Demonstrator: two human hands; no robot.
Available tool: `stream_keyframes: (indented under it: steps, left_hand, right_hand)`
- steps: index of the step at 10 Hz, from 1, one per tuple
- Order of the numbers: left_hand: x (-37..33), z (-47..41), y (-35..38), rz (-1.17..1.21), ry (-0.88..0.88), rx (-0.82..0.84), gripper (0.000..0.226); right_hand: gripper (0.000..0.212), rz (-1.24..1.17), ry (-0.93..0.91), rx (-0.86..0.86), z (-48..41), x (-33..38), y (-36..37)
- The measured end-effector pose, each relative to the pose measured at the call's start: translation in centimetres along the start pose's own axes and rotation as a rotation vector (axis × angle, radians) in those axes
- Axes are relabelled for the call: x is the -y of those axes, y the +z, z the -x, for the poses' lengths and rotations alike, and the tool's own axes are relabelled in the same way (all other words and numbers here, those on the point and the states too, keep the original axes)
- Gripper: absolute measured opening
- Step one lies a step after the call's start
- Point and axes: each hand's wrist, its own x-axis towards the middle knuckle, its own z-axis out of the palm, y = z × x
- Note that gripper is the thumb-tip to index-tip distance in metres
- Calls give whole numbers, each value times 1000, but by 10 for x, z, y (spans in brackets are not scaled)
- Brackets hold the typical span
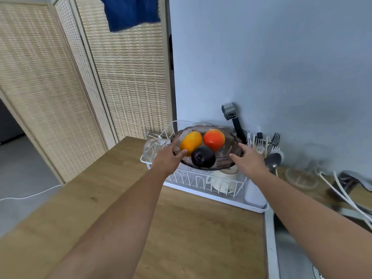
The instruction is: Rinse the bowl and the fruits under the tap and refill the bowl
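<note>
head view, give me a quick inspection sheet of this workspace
surface: wooden counter, bare in front; sink edge at right
job's things: dark glass bowl on white dish rack, holding orange fruit, red fruit, dark fruit
clutter: cup, cutlery, glassware in rack; glass bowl beyond
grippers: left hand and right hand open at bowl's sides, no grip yet
cables: white cords at right; one on floor
surroundings: woven screen, blue cloth, grey wall

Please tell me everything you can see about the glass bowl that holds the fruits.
The bowl looks like tinted, ribbed glass, wide and shallow. It sits upright on top of the white dish rack, by the wall. Three fruits lie inside: yellow-orange, red-orange, dark. The left hand and right hand are at its two sides, fingers at the rim.
</note>
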Motion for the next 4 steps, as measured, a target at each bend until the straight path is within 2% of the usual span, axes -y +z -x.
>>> stream_keyframes:
  steps: [3, 4]
  left_hand:
    - [-1, 22, -4, -20, 75, 0, 63]
    - [6, 29, -2, -36, 78, -73, 56]
  right_hand:
    - [55, 91, 3, -40, 13, 3, -8]
    - [43, 102, -77, -185, 22, 4, -6]
